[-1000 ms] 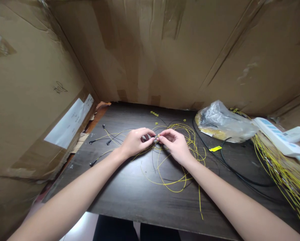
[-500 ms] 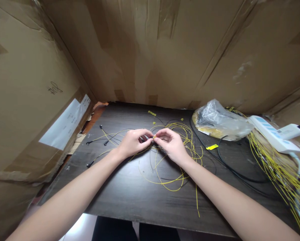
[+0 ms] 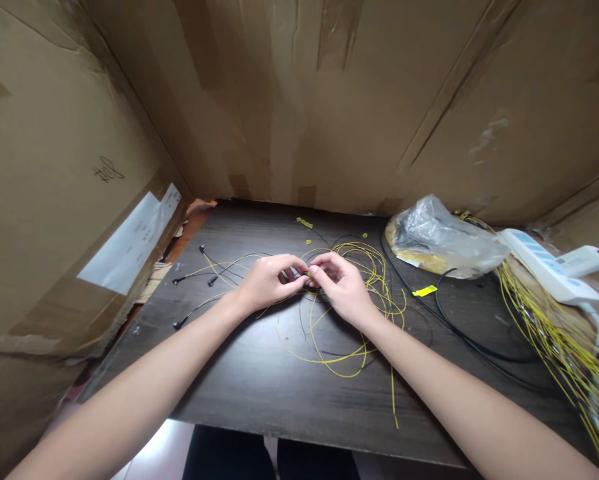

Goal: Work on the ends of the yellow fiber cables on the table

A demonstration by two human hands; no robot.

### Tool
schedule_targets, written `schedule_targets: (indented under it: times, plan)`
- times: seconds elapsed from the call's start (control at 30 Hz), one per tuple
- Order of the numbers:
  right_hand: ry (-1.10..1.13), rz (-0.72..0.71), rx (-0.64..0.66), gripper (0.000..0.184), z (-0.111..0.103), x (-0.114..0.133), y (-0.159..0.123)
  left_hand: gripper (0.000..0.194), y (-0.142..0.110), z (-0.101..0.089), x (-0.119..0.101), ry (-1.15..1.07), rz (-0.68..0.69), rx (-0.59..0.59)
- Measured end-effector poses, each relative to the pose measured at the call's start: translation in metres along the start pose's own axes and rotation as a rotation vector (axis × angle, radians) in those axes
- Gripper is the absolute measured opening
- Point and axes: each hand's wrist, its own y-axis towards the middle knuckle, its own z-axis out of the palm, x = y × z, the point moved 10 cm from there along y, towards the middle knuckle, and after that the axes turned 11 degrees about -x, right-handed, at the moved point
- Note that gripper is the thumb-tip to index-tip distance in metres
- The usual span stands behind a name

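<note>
Over the middle of the table, my left hand [image 3: 269, 281] and my right hand [image 3: 343, 285] meet fingertip to fingertip. Between thumb and index finger the left hand pinches a thin dark wire, mostly covered by the fingers. My right hand pinches a small yellow piece [image 3: 309, 272] against it; its exact shape is too small to make out. Thin yellow wires [image 3: 374, 267] and some black ones lie in loose loops under and beside the right hand. To the left of the left hand, several wires end in black angled connectors [image 3: 181, 324].
Small yellow pieces [image 3: 304, 223] lie at the back of the dark table [image 3: 259, 407]. On the right are a clear plastic bag [image 3: 439, 237], a black cable with a yellow tag [image 3: 424, 291], a white power strip [image 3: 547, 267] and a yellow wire bundle [image 3: 534, 333]. Cardboard walls surround the table.
The right fingers have shifted slightly, with the thumb now higher over the small yellow piece. More of the dark part shows between the fingertips. Both hands stay in the same place.
</note>
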Motion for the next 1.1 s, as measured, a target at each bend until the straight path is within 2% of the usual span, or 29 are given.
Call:
schedule_targets:
  times: [0.43, 0.6, 0.9, 1.0, 1.1]
  plan:
    - [-0.089, -0.015, 0.042, 0.020, 0.003, 0.000, -0.003, 0.009, 0.000, -0.003, 0.005, -0.003, -0.037, -0.015]
    - [-0.186, -0.122, 0.024, 0.019, 0.001, 0.011, -0.002, 0.011, 0.001, -0.004, 0.006, -0.041, -0.047, -0.031]
    - [-0.311, -0.215, 0.063, 0.038, 0.004, 0.018, -0.002, 0.009, 0.000, -0.002, -0.001, -0.049, -0.020, 0.000]
    - [-0.317, -0.206, 0.052, 0.034, 0.004, 0.018, -0.003, 0.008, 0.001, -0.002, 0.002, -0.057, -0.047, -0.004]
    - [-0.319, -0.206, 0.040, 0.023, 0.003, 0.020, -0.004, 0.008, 0.001, -0.003, 0.004, -0.061, -0.063, -0.012]
